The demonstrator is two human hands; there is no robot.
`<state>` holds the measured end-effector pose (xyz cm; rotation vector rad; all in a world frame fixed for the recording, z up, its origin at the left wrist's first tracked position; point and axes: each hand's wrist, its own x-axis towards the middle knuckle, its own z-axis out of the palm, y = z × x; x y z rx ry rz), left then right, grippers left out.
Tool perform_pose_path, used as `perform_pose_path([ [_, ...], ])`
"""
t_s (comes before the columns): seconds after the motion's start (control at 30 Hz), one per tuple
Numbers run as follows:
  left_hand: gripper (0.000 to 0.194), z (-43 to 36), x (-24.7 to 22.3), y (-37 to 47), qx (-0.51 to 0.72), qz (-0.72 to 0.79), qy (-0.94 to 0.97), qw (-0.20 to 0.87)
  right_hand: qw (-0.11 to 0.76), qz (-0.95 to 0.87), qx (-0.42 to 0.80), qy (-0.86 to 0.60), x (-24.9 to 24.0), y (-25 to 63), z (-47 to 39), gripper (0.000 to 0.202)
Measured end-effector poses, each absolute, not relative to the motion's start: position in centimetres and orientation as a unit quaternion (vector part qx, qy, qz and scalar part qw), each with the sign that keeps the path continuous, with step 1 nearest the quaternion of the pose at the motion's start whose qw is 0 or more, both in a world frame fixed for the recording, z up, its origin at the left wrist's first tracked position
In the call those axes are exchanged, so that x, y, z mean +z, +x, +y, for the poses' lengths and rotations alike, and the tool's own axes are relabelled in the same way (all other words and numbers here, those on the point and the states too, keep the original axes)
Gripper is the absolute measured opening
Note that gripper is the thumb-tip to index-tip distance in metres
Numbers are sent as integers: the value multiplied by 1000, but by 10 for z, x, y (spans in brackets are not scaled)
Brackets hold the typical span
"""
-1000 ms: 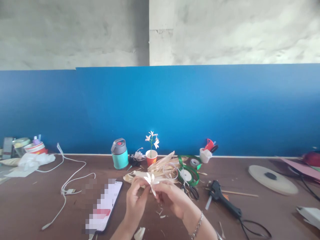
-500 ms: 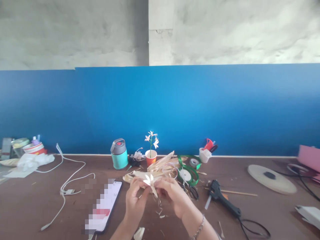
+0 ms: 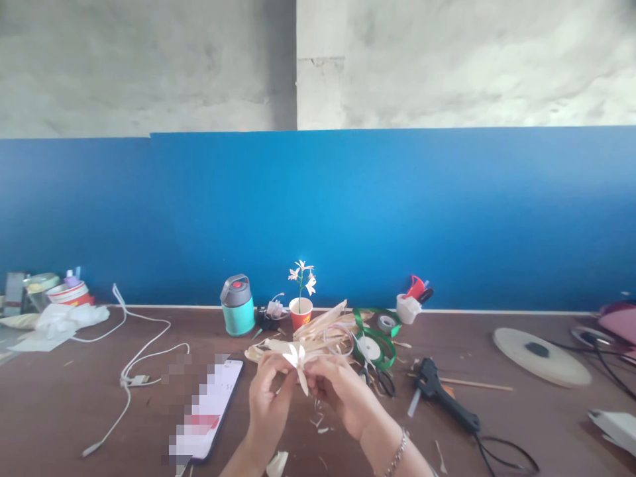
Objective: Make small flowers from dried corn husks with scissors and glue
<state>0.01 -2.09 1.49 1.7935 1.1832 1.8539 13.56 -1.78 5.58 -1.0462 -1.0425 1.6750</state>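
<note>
Between my two hands is a small white flower (image 3: 299,366) with narrow pointed petals, one of them hanging downward. My left hand (image 3: 272,391) is closed, pinching the flower from the left. From the right, the fingers of my right hand (image 3: 338,387) are closed at the flower's base; their tips are partly hidden. Just beyond lies a pile of pale dried husks (image 3: 318,328). Scissors (image 3: 382,379) with black handles lie beside my right hand, next to a spool of green ribbon (image 3: 370,348). Behind the husks, a paper cup (image 3: 301,314) holds a stem with several white flowers (image 3: 302,271).
A phone (image 3: 211,411) lies left of my hands, with white cables (image 3: 132,351) farther left. A teal flask (image 3: 238,311) stands at the back. On the right are a black glue gun (image 3: 444,394), a thin stick (image 3: 481,384) and a round pale disc (image 3: 541,358). A blue partition (image 3: 348,212) borders the table.
The flower has turned slightly, its lower petal now pointing more straight down. Both hands keep nearly the same place and hold. At the far right edge, the pink object has shifted and changed shape.
</note>
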Motion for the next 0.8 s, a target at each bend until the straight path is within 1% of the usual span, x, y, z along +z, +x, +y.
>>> perform_pose_path([
  [0.23, 13, -19, 15, -1, 634, 431, 617, 177, 430, -460, 644, -434, 60, 139, -19, 18],
  [0.47, 10, -17, 11, 0, 629, 419, 622, 207, 448, -448, 618, -466, 62, 138, -18, 15],
  [0.67, 10, -17, 12, 0, 617, 422, 617, 246, 434, -468, 605, -476, 65, 137, -18, 18],
  [0.73, 10, -15, 12, 0, 615, 430, 610, 255, 434, -492, 570, -494, 65, 143, -14, 22],
  [0.8, 9, -13, 11, 0, 611, 439, 604, 265, 436, -542, 499, -518, 66, 158, -7, 25],
])
